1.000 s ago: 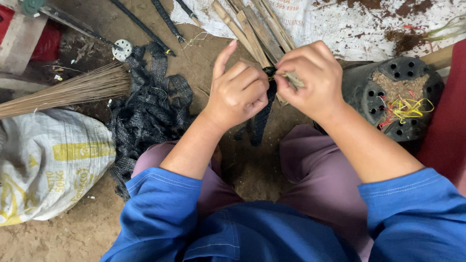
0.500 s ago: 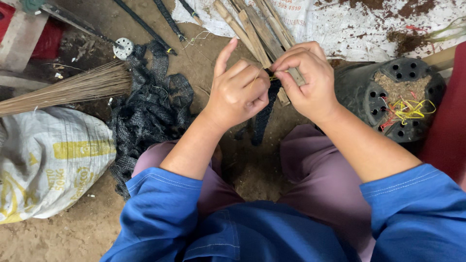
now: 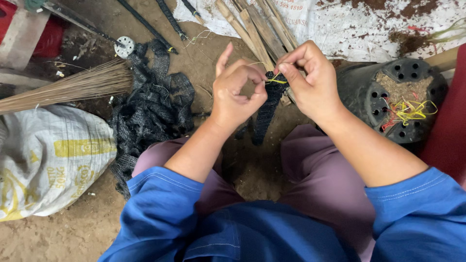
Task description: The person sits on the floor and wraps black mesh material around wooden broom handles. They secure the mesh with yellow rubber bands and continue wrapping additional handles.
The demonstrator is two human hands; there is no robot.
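A narrow strip of black mesh netting (image 3: 266, 112) hangs between my two hands above my knees. My left hand (image 3: 236, 90) pinches its top edge with thumb and fingers, the forefinger pointing up. My right hand (image 3: 308, 77) is closed on the same top edge and on a thin yellow string (image 3: 276, 80) that runs across the mesh between both hands. Where the string ends is hidden by my fingers.
A heap of black mesh netting (image 3: 150, 109) lies on the dirt floor to the left, beside a broom head (image 3: 73, 87) and a white sack (image 3: 46, 160). An overturned black perforated pot (image 3: 395, 99) with yellow and red strings lies right. Bamboo sticks (image 3: 259, 29) rest on a white sheet.
My hands have drawn slightly apart, and the yellow string now shows stretched between them over the mesh strip. The strip hangs in the same place.
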